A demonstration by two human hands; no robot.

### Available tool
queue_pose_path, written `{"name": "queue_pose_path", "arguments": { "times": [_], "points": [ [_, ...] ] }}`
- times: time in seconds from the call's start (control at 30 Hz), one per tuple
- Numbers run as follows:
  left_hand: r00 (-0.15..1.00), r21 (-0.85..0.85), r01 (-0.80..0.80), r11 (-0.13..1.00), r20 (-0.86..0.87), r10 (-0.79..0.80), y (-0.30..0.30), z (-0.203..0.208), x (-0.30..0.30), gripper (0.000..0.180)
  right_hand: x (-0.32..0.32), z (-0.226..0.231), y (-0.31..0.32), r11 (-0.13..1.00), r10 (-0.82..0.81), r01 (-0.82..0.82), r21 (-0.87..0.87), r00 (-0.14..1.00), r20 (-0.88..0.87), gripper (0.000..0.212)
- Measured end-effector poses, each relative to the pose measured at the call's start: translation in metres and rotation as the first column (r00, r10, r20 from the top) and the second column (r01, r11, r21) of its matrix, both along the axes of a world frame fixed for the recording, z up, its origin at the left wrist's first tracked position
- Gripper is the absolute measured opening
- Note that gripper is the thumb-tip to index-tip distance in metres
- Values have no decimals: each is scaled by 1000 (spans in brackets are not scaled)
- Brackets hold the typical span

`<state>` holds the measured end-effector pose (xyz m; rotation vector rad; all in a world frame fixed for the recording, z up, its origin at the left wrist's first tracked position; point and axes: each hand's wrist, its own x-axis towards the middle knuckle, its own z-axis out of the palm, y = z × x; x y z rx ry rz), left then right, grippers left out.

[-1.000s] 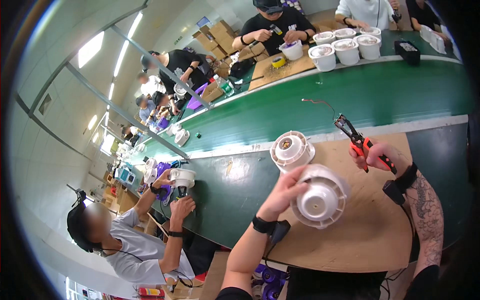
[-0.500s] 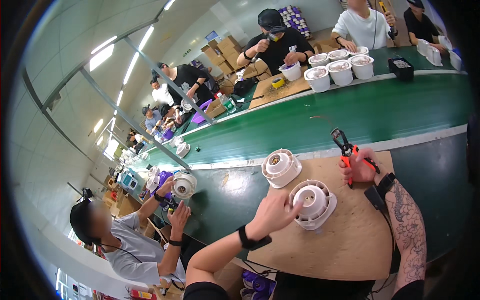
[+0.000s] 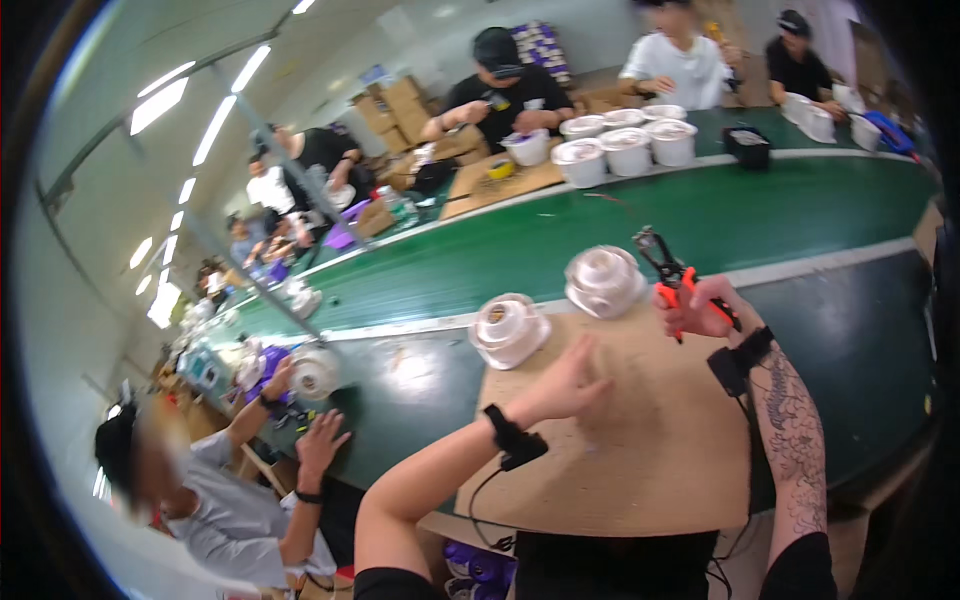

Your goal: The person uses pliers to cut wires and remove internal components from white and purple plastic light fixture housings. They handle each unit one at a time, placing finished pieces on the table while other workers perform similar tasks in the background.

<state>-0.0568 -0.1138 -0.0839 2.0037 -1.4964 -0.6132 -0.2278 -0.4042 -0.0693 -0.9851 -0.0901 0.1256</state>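
My right hand (image 3: 703, 306) is wrapped round the orange-and-black handles of a pair of wire strippers (image 3: 662, 262), jaws pointing up and away. Over the brown board, my left hand (image 3: 570, 380) is slightly smeared by motion, fingers apart, holding nothing. Beyond its fingertips a round white plastic housing (image 3: 605, 282) sits across the board's far edge, near the conveyor rim; it looks blurred. A second white housing (image 3: 509, 328), with a brass-coloured part in its centre, stands at the board's far left corner, left of my left hand.
The brown board (image 3: 670, 450) lies on a dark green table. Past it runs a green conveyor belt (image 3: 480, 265) with a pale rim. Several white tubs (image 3: 628, 152) stand across the belt, where co-workers sit. At left, a co-worker handles another white housing (image 3: 314, 372).
The housing under my left hand has gone to the board's far edge, and that hand is now off it. My right hand keeps the wire strippers. The whole view has shifted.
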Motion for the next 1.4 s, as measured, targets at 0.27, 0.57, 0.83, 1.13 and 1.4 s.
{"name": "queue_pose_path", "arguments": {
  "times": [0.27, 0.57, 0.83, 1.13, 1.4],
  "points": [
    [535, -197, -78, 977, -836, -126, -42, 42, -53, 73, -100, -13, 47, 946, 309, -297, 129, 947, -85, 53],
    [595, -203, 38, 978, -782, -185, -91, 37, -68, 42, -113, -49, 32, 942, 294, -286, 178, 956, -20, 46],
    [413, -188, -177, 966, -905, -101, -135, 6, -47, 33, -116, -61, 23, 903, 295, -267, 338, 955, -35, 53],
    [891, -93, -441, 893, -166, 422, -214, -59, 72, 43, -109, -74, 17, 866, 330, -298, 401, 944, -12, 44],
    [808, -146, -490, 859, 294, 511, -254, -66, 119, 62, -104, -78, 20, 849, 354, -314, 426, 935, -16, 42]
  ]
}}
